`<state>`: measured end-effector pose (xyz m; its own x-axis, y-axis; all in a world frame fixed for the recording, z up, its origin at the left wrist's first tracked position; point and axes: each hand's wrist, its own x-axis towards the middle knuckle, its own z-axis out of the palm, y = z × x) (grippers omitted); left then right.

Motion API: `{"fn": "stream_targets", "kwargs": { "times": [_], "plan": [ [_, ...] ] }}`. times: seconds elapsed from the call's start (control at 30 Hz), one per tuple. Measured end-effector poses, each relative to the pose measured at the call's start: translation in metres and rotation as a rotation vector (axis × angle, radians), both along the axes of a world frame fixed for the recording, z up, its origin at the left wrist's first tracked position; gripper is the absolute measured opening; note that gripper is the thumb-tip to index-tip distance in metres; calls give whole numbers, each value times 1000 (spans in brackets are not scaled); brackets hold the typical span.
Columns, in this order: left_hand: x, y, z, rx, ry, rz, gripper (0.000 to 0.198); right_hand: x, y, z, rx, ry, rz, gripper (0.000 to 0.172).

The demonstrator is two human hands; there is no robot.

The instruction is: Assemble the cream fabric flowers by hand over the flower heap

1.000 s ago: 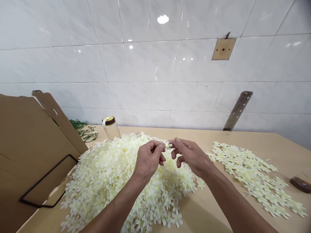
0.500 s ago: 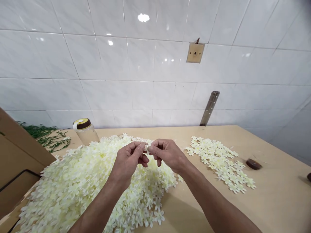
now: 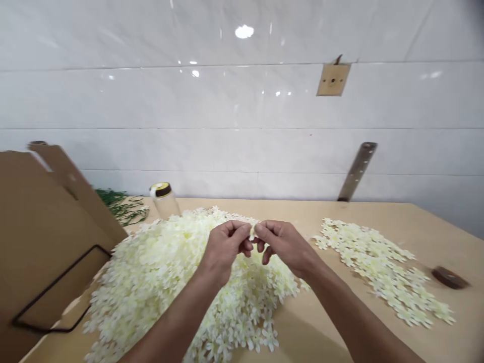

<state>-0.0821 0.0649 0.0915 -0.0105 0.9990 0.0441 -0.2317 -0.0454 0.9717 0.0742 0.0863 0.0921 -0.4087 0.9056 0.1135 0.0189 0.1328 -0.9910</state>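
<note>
On the left side of the desk, a cardboard sheet is leaning, and behind it the green stems are lying near the far edge. Next, a bottle is standing near this edge, beside the flower heap. The heap is spreading from there toward the near edge; it is deep, and the flowers are lying over one another without order.

Above the right part of the heap, your left hand is keeping a narrow grip, thumb and finger closing on a small pale flower. Your right hand is pinching the same flower from its other side, its lower fingers curling loosely. Your fingers are hiding most of it, so I cannot tell if it is single.

Toward the right edge, a smaller flower group is lying flat, and a brown object, blurred, is resting beyond it. In my judgement, only a small share is lying spread out, and much is remaining in the heap. Which flowers are already finished, I cannot tell.
</note>
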Motion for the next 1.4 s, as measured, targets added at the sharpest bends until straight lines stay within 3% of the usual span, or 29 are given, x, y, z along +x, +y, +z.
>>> {"fn": "stream_targets", "kwargs": {
  "times": [0.07,0.2,0.47,0.77,1.0,1.27,1.4],
  "plan": [
    [3,-2,-1,94,88,131,22,-1,1,0,-5,8,-19,39],
    [7,-6,-2,168,178,184,21,-1,2,1,-25,48,-33,41],
    [7,-11,4,164,147,150,23,4,2,2,-5,31,-36,40],
    [4,-9,10,-68,-144,-90,35,7,2,6,26,8,-39,42],
    [5,-8,10,-52,-110,-45,28,7,0,8,35,8,5,37],
    [3,-6,8,-31,-47,-102,30,5,-1,10,80,-13,-52,36],
    [4,-6,7,-33,-15,-29,29,5,-2,8,108,-113,-109,41]
  ]
}}
